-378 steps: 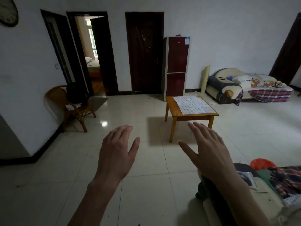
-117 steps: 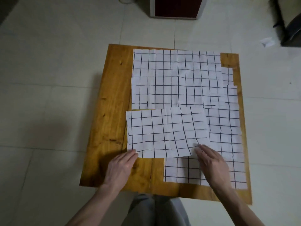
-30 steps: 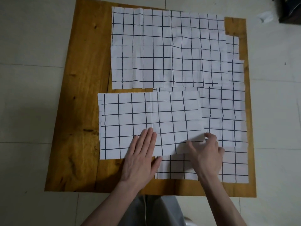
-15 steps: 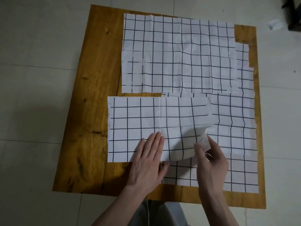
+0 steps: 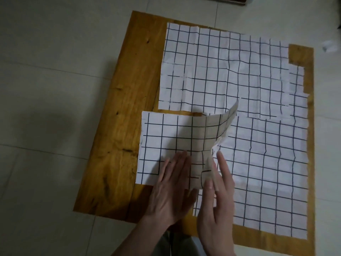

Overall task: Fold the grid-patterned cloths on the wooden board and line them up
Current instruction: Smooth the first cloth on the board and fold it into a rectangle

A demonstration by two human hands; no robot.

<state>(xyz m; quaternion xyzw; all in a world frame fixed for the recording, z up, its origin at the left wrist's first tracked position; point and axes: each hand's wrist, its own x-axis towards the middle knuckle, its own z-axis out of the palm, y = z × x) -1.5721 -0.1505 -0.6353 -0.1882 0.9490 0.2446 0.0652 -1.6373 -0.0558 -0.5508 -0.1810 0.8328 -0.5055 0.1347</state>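
Note:
A half-folded white cloth with a black grid [image 5: 166, 137] lies on the near left part of the wooden board [image 5: 129, 100]. My left hand [image 5: 171, 191] presses flat on its near edge. My right hand [image 5: 215, 196] pinches the cloth's right end between thumb and fingers and holds it lifted and curled up over the rest. Under it, a large grid cloth [image 5: 273, 163] covers the board's near right. Another large grid cloth [image 5: 221, 71] is spread flat across the far half.
The board stands on pale floor tiles [image 5: 46, 89], with bare wood along its left side and near edge. A small white scrap [image 5: 329, 47] lies on the floor at the far right. My legs show below the near edge.
My right hand has lifted the right end of the folded cloth higher and swung it leftwards. My left hand stays flat on the cloth. The camera has shifted left.

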